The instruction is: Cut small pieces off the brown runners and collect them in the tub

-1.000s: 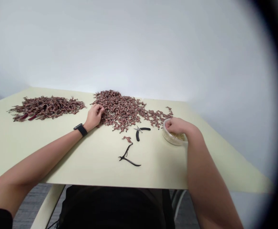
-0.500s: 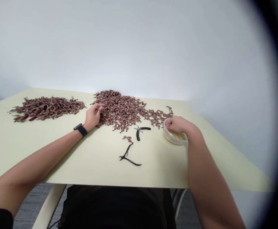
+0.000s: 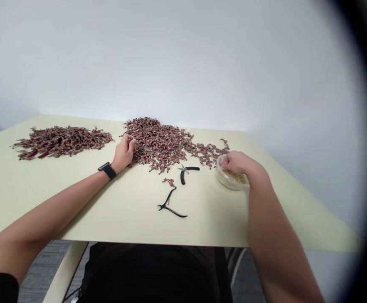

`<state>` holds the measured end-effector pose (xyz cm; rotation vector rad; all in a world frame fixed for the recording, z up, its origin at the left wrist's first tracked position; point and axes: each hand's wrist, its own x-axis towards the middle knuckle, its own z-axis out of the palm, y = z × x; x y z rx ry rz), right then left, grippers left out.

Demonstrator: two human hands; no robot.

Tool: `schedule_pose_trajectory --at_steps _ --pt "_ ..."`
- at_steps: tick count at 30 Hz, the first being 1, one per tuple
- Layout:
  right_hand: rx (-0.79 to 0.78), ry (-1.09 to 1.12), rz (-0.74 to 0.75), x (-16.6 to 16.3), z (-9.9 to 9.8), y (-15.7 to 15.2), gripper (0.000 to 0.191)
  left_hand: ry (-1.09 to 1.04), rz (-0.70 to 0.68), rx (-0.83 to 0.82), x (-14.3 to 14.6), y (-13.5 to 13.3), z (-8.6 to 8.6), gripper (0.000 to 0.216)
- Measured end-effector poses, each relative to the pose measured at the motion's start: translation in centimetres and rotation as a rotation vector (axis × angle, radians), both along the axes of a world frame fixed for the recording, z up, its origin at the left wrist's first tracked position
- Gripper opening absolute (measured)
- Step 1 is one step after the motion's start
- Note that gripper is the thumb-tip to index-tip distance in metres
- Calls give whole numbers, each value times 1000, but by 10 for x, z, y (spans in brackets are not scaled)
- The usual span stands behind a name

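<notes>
My left hand (image 3: 124, 150) rests at the left edge of a large heap of small reddish-brown figure-like pieces (image 3: 159, 145). Its fingers are curled closed; what they hold, if anything, is hidden. Over on the right, my right hand (image 3: 237, 163) dips into a round clear plastic tub (image 3: 229, 183) of tiny gold-coloured bits (image 3: 238, 177). Those fingers are pinched together down inside the rim, and I cannot make out what is between them. A single loose reddish-brown piece (image 3: 170, 182) lies in front of the heap.
Black-handled pliers (image 3: 183, 176) lie spread between heap and tub. Nearer me are dark nippers (image 3: 167, 204), handles apart. A second heap (image 3: 65, 141) on the left has dark red handles (image 3: 43, 154) poking out. The pale table (image 3: 114, 219) meets a wall behind.
My right hand has lifted slightly and shifted a little right within the tub. My left hand stays by the heap, its fingers curled slightly more. The view has tilted very slightly.
</notes>
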<state>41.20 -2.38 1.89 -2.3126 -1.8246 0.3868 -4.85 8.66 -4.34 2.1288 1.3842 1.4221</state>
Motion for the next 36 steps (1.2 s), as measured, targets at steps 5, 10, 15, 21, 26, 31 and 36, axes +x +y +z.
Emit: schedule_pose_trajectory --at_steps 5,10,15,21,26,31,36 --pt "65 158 -50 6 20 -6 3 37 1 20 0 -3 6 18" --pt "356 927 81 -55 28 -9 23 27 -157 15 9 -22 24 12" --pt "72 1281 275 -153 -9 -12 27 138 -396 -78 38 -66 33 22" --pt "-46 1370 246 -191 -35 -21 36 203 -530 -61 58 -100 32 15" --pt "-64 1402 206 -189 -39 -20 27 195 -529 -40 58 -101 31 13" --pt "-87 1463 124 -194 -47 -19 15 225 -510 21 58 -101 28 16" --pt "-122 1564 102 -192 -47 -18 8 342 -487 169 54 -97 19 23"
